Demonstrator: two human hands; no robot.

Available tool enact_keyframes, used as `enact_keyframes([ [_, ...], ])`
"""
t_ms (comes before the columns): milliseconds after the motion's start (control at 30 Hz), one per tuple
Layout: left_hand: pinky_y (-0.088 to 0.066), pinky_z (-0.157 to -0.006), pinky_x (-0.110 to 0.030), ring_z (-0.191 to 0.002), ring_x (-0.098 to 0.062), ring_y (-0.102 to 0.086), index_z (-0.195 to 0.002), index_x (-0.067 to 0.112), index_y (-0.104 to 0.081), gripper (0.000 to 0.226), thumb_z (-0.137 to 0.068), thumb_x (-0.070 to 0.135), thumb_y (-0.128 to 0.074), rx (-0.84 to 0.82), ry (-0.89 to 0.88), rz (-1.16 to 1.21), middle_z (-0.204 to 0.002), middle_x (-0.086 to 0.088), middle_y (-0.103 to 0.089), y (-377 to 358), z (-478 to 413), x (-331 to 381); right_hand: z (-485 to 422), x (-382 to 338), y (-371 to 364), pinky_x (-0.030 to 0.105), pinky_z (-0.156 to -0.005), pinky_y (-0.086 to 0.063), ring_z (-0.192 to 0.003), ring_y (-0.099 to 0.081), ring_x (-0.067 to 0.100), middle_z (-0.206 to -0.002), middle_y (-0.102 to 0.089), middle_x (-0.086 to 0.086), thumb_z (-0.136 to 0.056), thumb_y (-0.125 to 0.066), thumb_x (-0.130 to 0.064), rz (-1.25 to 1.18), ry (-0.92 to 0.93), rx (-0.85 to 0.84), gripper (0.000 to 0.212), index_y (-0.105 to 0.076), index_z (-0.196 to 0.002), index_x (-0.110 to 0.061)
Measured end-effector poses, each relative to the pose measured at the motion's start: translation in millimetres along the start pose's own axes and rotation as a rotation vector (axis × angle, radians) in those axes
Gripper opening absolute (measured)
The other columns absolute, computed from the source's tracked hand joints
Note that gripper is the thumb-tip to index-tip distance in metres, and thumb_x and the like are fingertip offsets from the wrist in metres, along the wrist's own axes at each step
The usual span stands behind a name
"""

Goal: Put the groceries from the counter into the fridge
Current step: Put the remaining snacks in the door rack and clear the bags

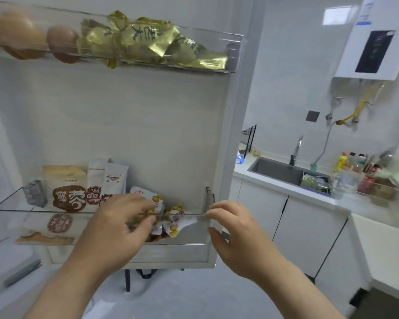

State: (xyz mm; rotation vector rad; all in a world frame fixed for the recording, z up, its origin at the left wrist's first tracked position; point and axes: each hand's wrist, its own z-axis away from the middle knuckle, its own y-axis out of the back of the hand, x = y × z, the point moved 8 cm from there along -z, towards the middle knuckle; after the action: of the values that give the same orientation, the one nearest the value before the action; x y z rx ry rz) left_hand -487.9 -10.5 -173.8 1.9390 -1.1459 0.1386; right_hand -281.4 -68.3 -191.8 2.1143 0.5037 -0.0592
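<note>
Kitchen, white walls, grey floor (171,295); fridge door (136,123) open, fills left and centre of frame.

- Left hand (120,224), lower centre: forefinger over rim of lower shelf (194,234), thumb on outside of its clear front wall; pinches that wall.
- Right hand (235,236), lower centre-right: curled round shelf's right corner, fingertips on rim end, thumb lower on the corner, gripping it.
- Lower shelf, clear plastic, on door's inner face. Contents, right to left: snack packets (173,223), white w/ yellow print, crumpled, lying just behind left hand's fingers; white pouches (114,178), upright; brown bag (67,194) w/ large print, upright, touching the pouches; small grey box (35,192) at far left end.
- Upper shelf (233,54), top of frame: eggs (19,31), brown, 2 seen, at left; gold packets (143,40) piled centre to right.
- Counter (346,201), right of frame, beyond door edge, white cupboards (304,231) below. Holds sink (276,171) w/ tap (296,148) behind; bottles (352,161) grouped at far right, blurred.
- Water heater (373,42), white box, wall-mounted, upper right.
</note>
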Motion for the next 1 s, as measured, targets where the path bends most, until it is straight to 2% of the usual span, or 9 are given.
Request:
enact_keyframes([
  [100, -0.039, -0.085, -0.001, -0.102, 0.018, -0.052, -0.099, 0.025, -0.076, 0.033, -0.08, 0.039, -0.054, -0.034, -0.119, 0.098, -0.1, 0.038, -0.057, -17.3, -0.6, 39.8, 29.1, 22.5, 24.3, 0.011, -0.087, -0.038, -0.103, -0.055, 0.009, -0.109, -0.063, -0.011, -0.087, -0.057, -0.024, 0.021, -0.109, -0.039, 0.023, -0.067, -0.107, -0.024],
  [200, -0.041, -0.085, -0.007, -0.106, 0.015, -0.053, -0.107, 0.029, -0.073, 0.038, -0.082, 0.044, -0.049, -0.141, -0.194, 0.112, -0.105, 0.037, -0.057, -47.9, -0.5, 79.3, 64.0, 47.4, 59.2, 0.008, -0.085, -0.037, -0.104, -0.054, 0.007, -0.11, -0.064, -0.014, -0.091, -0.052, -0.028, 0.081, -0.227, -0.062, 0.024, -0.067, -0.11, -0.026],
  [267, -0.037, -0.087, -0.009, -0.107, 0.013, -0.052, -0.112, 0.031, -0.071, 0.043, -0.083, 0.05, -0.045, -0.217, -0.22, 0.081, -0.107, 0.034, -0.058, -73.5, 0.2, 103.6, 92.5, 63.6, 84.9, 0.014, -0.092, -0.04, -0.11, -0.053, 0.006, -0.115, -0.063, -0.014, -0.096, -0.052, -0.028, 0.127, -0.295, -0.077, 0.025, -0.065, -0.118, -0.027],
  [333, -0.032, -0.089, -0.006, -0.105, 0.011, -0.052, -0.114, 0.032, -0.07, 0.048, -0.082, 0.055, -0.042, -0.281, -0.232, 0.063, -0.108, 0.031, -0.059, -100.5, 1.5, 129.4, 125.0, 79.1, 111.7, 0.011, -0.096, -0.035, -0.115, -0.05, 0.002, -0.121, -0.06, -0.017, -0.099, -0.05, -0.03, 0.165, -0.357, -0.086, 0.028, -0.061, -0.125, -0.029],
  [433, -0.027, -0.087, 0.0, -0.107, 0.006, -0.053, -0.117, 0.032, -0.068, 0.036, -0.087, 0.047, -0.056, -0.39, -0.283, 0.052, -0.109, 0.03, -0.057, -142.2, 10.0, 177.9, 180.3, 101.6, 151.7, 0.006, -0.093, -0.028, -0.115, -0.046, -0.003, -0.125, -0.056, -0.02, -0.1, -0.048, -0.033, 0.202, -0.487, -0.089, 0.03, -0.057, -0.129, -0.032],
  [500, -0.031, -0.088, -0.005, -0.109, 0.003, -0.053, -0.122, 0.032, -0.065, 0.031, -0.091, 0.036, -0.062, -0.45, -0.346, 0.049, -0.115, 0.027, -0.058, -168.8, 20.2, 213.6, 219.9, 115.0, 179.1, 0.007, -0.096, -0.029, -0.113, -0.044, -0.005, -0.125, -0.057, -0.02, -0.099, -0.049, -0.033, 0.23, -0.578, -0.067, 0.03, -0.057, -0.128, -0.033],
  [700, -0.04, -0.096, -0.015, -0.117, 0.002, -0.049, -0.127, 0.037, -0.059, 0.031, -0.097, 0.039, -0.052, -0.653, -0.451, 0.073, -0.126, 0.024, -0.058, -228.6, 63.2, 317.8, 333.6, 131.7, 253.0, 0.016, -0.104, -0.033, -0.119, -0.044, 0.0, -0.126, -0.056, -0.019, -0.099, -0.049, -0.034, 0.309, -0.813, -0.048, 0.031, -0.056, -0.129, -0.032],
  [800, -0.037, -0.094, -0.014, -0.119, 0.001, -0.048, -0.13, 0.037, -0.057, 0.033, -0.097, 0.04, -0.052, -0.691, -0.498, 0.078, -0.129, 0.023, -0.056, -246.0, 83.8, 361.6, 386.2, 132.2, 284.6, 0.016, -0.102, -0.032, -0.123, -0.042, 0.0, -0.129, -0.054, -0.021, -0.1, -0.047, -0.035, 0.335, -0.913, -0.027, 0.032, -0.054, -0.131, -0.034],
  [1000, -0.038, -0.101, -0.019, -0.123, -0.002, -0.048, -0.133, 0.038, -0.053, 0.035, -0.098, 0.04, -0.049, -0.746, -0.608, 0.095, -0.135, 0.021, -0.053, -270.9, 124.2, 445.5, 479.9, 126.5, 344.5, 0.019, -0.103, -0.034, -0.127, -0.04, 0.002, -0.132, -0.051, -0.021, -0.099, -0.047, -0.038, 0.412, -1.058, 0.041, 0.035, -0.051, -0.134, -0.035],
])
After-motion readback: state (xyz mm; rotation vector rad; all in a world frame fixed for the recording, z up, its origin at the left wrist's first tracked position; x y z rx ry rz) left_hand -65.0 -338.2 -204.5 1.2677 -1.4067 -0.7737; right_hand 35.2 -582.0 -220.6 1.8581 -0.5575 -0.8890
